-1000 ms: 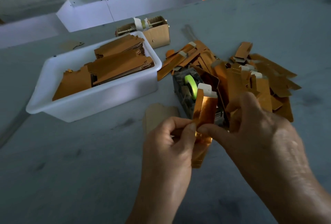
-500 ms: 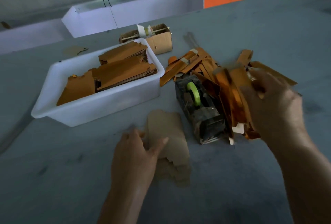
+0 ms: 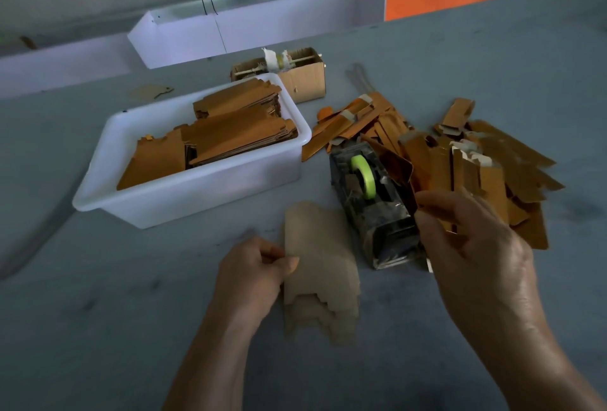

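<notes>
A small stack of flat beige cardboard blanks [image 3: 320, 266] lies on the grey table in front of me. My left hand [image 3: 254, 274] pinches the left edge of the top blank, thumb on top. To the right of the stack stands a worn tape dispenser [image 3: 374, 217] with a green tape roll [image 3: 364, 177]. My right hand [image 3: 476, 246] hovers just right of the dispenser, over the near edge of a pile of folded gold cartons [image 3: 492, 161]. Its fingers are loosely curled and I see nothing plainly held in them.
A white plastic tub [image 3: 197, 195] with stacked gold flat cartons stands at the left. Behind it is a small open cardboard box [image 3: 305, 84] with a tape roll on a stick. A white trough [image 3: 249, 33] runs along the table's back edge.
A second ago both hands held a gold carton. My right hand laid it on the pile and came back toward the dispenser. My left hand dropped to the beige blanks and took hold of one.
</notes>
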Motion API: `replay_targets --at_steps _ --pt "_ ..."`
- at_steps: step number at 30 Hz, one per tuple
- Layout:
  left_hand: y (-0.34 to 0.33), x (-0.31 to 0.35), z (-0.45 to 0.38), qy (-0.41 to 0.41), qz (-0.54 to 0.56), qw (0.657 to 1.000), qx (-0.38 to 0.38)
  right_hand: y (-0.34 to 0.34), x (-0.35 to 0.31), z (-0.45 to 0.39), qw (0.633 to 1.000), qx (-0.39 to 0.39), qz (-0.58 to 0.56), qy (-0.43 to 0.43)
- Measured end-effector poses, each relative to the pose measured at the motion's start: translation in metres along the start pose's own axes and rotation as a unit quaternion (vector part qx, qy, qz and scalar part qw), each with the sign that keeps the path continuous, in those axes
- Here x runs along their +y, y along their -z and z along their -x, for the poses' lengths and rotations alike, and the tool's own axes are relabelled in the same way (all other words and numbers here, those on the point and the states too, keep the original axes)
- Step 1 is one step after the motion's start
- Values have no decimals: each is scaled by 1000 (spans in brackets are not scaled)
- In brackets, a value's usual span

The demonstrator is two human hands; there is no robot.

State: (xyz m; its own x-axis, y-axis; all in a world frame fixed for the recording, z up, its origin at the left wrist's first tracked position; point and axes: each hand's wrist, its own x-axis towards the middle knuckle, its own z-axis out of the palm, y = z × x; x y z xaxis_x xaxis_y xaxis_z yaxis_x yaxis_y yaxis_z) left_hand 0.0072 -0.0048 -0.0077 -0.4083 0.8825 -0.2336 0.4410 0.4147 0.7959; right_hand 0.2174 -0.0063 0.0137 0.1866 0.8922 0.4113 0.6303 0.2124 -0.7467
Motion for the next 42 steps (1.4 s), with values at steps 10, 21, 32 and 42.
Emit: replay_targets --at_steps 10,21,32,42 --pt "15 2 6 29 28 998 -48 1 -7 8 999 10 7 42" --pt "5 2 5 35 135 989 -48 -4 -11 11 999 -15 -18 46" --pt "24 5 20 -61 40 997 -4 2 -10 10 999 -30 0 13" --pt "38 30 47 -27 238 954 -180 -5 -38 29 916 -226 -268 -193"
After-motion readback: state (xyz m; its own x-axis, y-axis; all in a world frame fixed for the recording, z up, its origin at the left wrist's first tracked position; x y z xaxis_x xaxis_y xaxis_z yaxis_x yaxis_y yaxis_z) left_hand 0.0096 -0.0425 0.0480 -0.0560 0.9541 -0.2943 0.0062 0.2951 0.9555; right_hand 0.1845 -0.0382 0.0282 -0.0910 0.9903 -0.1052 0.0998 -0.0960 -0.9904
